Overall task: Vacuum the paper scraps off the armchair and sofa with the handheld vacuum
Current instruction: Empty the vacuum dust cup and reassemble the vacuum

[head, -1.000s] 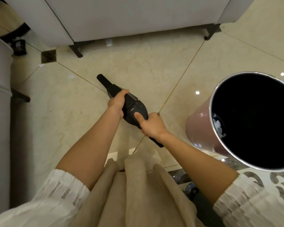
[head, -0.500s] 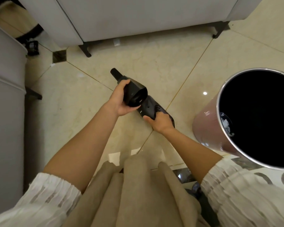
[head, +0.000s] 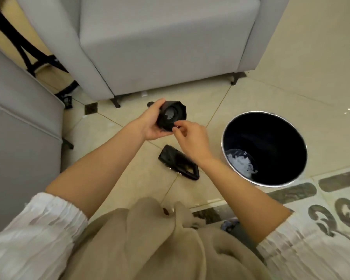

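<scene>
Dust cup [head: 171, 116]: the vacuum's front section, detached, held at frame centre with its open end and pale pleated filter facing the camera; the nozzle tip points away toward the armchair.
Left hand [head: 153, 126]: wrapped around the cup from the left and below, carrying its weight.
Right hand [head: 191, 139]: fingertips [head: 177, 126] pinched narrow at the cup's lower right rim, apparently on the filter edge; whether they have a grip on it cannot be told.
Motor body [head: 178, 163]: lies on the floor [head: 129, 178] below the hands, apart from both, long axis running from upper left to lower right, handle loop at the lower right end; the right hand is nearer.
Bin [head: 264, 148]: open-topped, right of centre, pale scraps already at its bottom; just beside the right hand, well apart from the left.
Key relation: the cup's mouth sits left of the bin rim, so emptying probably calls for a short carry to the right and a tip downward.
Open room: bare tile between hands and bin.
Edges: armchair [head: 166, 47] front at upper centre, sofa [head: 18, 118] arm at left, both clear of that path.
</scene>
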`<state>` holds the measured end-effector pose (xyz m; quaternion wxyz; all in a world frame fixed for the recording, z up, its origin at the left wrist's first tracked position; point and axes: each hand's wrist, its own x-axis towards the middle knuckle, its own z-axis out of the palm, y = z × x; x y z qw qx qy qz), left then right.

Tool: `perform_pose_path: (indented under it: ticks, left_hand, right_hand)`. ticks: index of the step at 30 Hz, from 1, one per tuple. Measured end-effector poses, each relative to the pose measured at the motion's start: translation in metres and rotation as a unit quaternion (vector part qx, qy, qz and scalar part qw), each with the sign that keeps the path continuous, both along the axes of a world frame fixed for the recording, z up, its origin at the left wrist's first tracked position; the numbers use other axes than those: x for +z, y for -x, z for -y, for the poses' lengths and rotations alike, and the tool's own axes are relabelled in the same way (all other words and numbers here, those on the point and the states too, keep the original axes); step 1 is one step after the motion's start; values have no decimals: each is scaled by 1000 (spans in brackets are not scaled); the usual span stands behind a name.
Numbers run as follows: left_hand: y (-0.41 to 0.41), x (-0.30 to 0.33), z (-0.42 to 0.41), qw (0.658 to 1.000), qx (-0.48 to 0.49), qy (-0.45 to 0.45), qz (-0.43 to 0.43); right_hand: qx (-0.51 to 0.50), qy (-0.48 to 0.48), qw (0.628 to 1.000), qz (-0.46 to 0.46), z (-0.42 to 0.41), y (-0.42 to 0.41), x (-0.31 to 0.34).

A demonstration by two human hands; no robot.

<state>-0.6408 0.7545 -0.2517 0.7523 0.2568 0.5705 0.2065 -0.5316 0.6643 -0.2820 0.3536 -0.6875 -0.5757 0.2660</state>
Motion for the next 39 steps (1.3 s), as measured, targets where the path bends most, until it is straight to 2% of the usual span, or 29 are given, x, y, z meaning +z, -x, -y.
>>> perform_pose_path:
  ticks: [2,6,12,19,25,30,34,37,39]
  left_hand:
    - [-22,17,11,999,-31,-9,-2]
    - [-56,41,30,998,-64,-13,-13]
    - [-101,54,47,996,-91,-12,-8]
    - [-151,40,65,986,-166,-12,0]
    - [-171,32,53,986,-160,-37,-14]
    - [-180,19,44,988,-129,-84,-24]
    - [-177,4,34,980,-126,-143,-53]
    - [-175,2,36,979,-143,-144,-22]
    - [-176,-1,41,970,-158,-182,-22]
  right_hand:
    - [-13,26,999,22,-1,-8,11]
    - [-91,-3,996,19,11,-36,32]
    - [-90,11,995,34,30,-74,49]
    - [-151,37,988,22,54,-118,44]
    - [-141,30,990,13,88,-150,42]
    - [-102,130,986,25,111,-183,36]
    - [-122,186,975,-1,116,-196,22]
    - [-153,194,968,-33,116,-200,20]
    - [-181,188,964,-46,116,-203,21]
